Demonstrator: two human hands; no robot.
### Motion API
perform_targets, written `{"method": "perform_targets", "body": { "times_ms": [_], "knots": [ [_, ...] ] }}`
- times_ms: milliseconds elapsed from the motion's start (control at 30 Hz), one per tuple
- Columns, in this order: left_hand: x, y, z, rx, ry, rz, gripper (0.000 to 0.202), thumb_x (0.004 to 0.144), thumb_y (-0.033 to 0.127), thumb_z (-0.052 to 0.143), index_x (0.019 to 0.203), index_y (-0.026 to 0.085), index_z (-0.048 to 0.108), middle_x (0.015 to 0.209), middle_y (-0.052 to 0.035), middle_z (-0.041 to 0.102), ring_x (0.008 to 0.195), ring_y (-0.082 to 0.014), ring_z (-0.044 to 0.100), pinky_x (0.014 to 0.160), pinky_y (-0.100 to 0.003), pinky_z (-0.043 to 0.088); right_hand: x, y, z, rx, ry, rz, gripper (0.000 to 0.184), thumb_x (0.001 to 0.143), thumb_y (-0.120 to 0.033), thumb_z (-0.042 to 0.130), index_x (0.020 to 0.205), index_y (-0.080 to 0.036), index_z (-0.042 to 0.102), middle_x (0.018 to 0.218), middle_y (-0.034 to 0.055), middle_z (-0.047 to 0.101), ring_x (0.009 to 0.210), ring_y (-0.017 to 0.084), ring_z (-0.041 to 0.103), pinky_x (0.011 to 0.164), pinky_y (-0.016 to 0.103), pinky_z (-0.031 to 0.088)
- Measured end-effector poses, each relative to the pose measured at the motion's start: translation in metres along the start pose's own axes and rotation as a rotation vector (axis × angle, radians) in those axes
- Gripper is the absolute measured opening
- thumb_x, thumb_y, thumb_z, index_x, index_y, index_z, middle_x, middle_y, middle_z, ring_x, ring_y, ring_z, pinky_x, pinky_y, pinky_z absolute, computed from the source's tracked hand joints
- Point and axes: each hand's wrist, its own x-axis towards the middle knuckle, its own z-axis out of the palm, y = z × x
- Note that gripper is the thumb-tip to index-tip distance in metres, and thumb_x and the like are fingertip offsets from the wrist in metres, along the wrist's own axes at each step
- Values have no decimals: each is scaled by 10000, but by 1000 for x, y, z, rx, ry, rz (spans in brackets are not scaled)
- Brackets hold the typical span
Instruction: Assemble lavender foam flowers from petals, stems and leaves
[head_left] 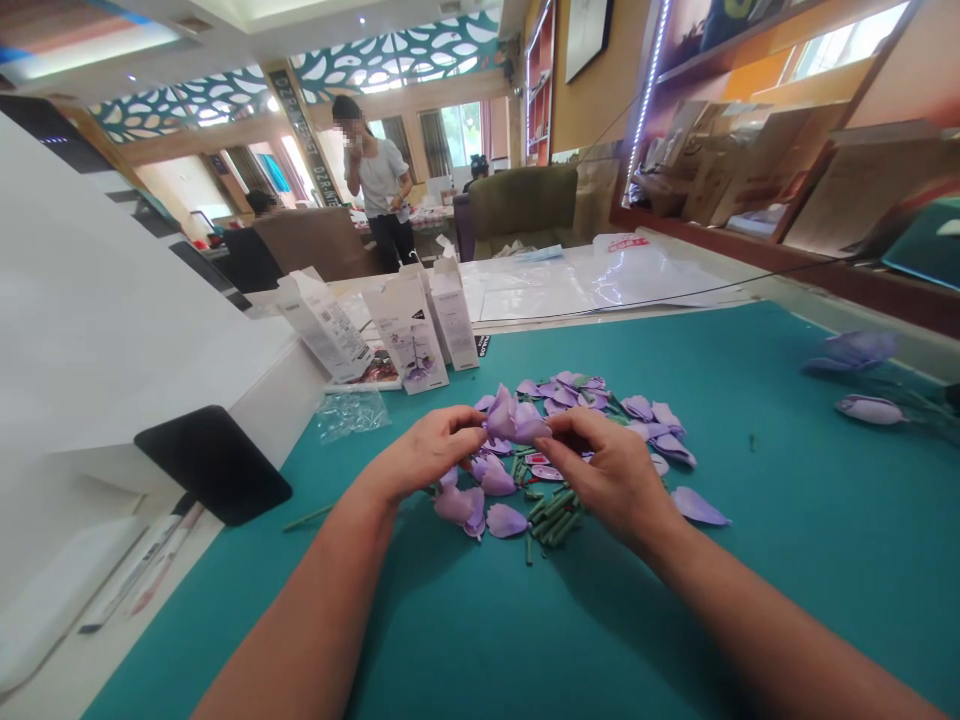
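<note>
Both my hands meet over a teal mat (pixel 750 560), pinching a small purple flower bud (pixel 514 420) made of petals. My left hand (pixel 427 450) grips its left side with closed fingers. My right hand (pixel 607 465) holds the right side, fingers curled. Under and behind them lie several loose purple petals (pixel 645 410) and a heap of short green stem pieces (pixel 551 520). One petal (pixel 701 507) lies alone to the right.
Three white cartons (pixel 409 330) stand at the mat's far left edge beside a clear plastic bag (pixel 351 412). A black square pad (pixel 214 462) and pens (pixel 139 572) lie left. Finished purple flowers (pixel 862 400) rest far right. A person (pixel 379 180) stands behind.
</note>
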Motion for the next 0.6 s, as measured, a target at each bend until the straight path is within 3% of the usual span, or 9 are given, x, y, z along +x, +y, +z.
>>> {"method": "perform_targets", "body": {
  "times_ms": [133, 367, 600],
  "knots": [
    [1, -2, 2, -15, -3, 29, 332, 778, 398, 500, 972, 154, 615, 765, -18, 563, 642, -133, 504, 537, -237, 390, -1, -4, 2, -16, 6, 48, 94, 819, -282, 588, 779, -199, 603, 657, -6, 614, 568, 128, 520, 531, 248, 390],
    [2, 0, 3, -5, -4, 29, 277, 761, 368, 502, 903, 156, 608, 759, -10, 555, 663, -144, 515, 578, -251, 407, -1, -10, 2, -70, 20, -11, 118, 806, -255, 574, 702, -201, 557, 630, -8, 579, 569, 128, 495, 535, 243, 357],
    [2, 1, 4, -7, -11, 18, 307, 763, 367, 500, 960, 155, 602, 786, -18, 575, 679, -150, 534, 591, -256, 430, -1, -12, 4, -97, 32, -1, 161, 792, -274, 577, 653, -205, 534, 605, -9, 574, 526, 118, 466, 500, 232, 334]
  ]
}}
